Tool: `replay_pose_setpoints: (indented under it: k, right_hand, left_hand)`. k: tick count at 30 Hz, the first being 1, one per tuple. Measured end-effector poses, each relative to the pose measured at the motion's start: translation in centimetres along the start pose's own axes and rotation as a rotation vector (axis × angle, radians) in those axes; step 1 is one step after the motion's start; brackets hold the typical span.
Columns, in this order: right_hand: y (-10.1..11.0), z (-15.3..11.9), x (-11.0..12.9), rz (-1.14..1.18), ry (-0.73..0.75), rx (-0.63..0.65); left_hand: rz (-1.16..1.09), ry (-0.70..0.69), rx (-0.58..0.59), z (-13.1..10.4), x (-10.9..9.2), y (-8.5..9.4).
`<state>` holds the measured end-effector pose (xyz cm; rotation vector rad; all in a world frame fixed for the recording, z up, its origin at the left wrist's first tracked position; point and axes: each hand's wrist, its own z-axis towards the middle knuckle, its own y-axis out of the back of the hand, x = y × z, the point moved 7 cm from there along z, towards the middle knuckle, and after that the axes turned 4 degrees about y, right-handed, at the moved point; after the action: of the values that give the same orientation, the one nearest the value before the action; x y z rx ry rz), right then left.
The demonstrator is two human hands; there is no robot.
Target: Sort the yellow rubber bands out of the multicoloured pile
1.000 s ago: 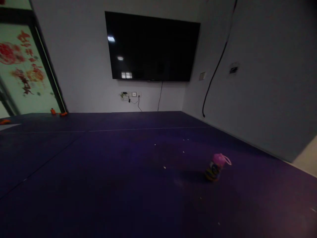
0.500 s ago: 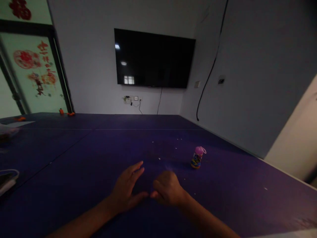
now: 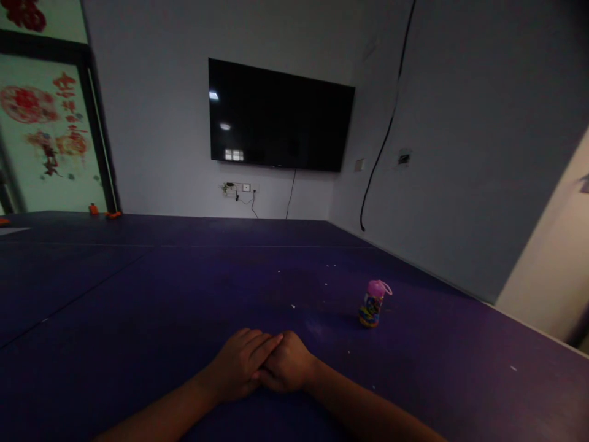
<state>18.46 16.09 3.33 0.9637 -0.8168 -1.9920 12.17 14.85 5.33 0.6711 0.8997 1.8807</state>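
Near the front of the purple surface (image 3: 221,294), my two hands meet. My left hand (image 3: 237,365) is closed, its fingers laid over the front of my right hand. Curled into a fist, my right hand (image 3: 291,362) presses against the left palm. Whether anything lies inside the fist is hidden. To the right and farther off, a small bottle (image 3: 370,307) with a pink cap and loop and a colourful wrapper stands upright, apart from both hands.
White scraps (image 3: 293,306) are scattered over the surface. A black television (image 3: 278,116) hangs on the far wall, above power sockets (image 3: 246,187). A dark cable (image 3: 384,141) dangles along the right wall. Small orange objects (image 3: 93,209) stand at the far left by the door.
My left hand, open with fingers apart before, has closed over my right fist. The view has shifted a little, and the bottle appears slightly lower and farther right.
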Motion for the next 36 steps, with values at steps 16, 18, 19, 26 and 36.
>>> replay_pose_setpoints:
  k: [16,18,19,26,36]
  right_hand:
    - [0.23,0.22,-0.18,0.037,-0.063,0.005]
    - [0.35,0.27,-0.17,0.041,-0.063,-0.003]
    - [0.39,0.31,-0.13,0.043,-0.057,-0.007]
    - [0.11,0.37,-0.07,0.044,-0.051,0.025]
    - [0.13,0.39,-0.22,0.076,-0.066,0.043]
  left_hand:
    - [-0.072,0.178,0.051,-0.05,0.79,-0.38]
    - [-0.075,0.183,0.05,-0.08,0.82,-0.39]
    - [-0.074,0.183,0.049,-0.11,0.84,-0.38]
    - [-0.056,0.158,0.005,-0.41,0.95,-0.23]
    - [-0.09,0.181,0.029,-0.34,0.99,-0.15]
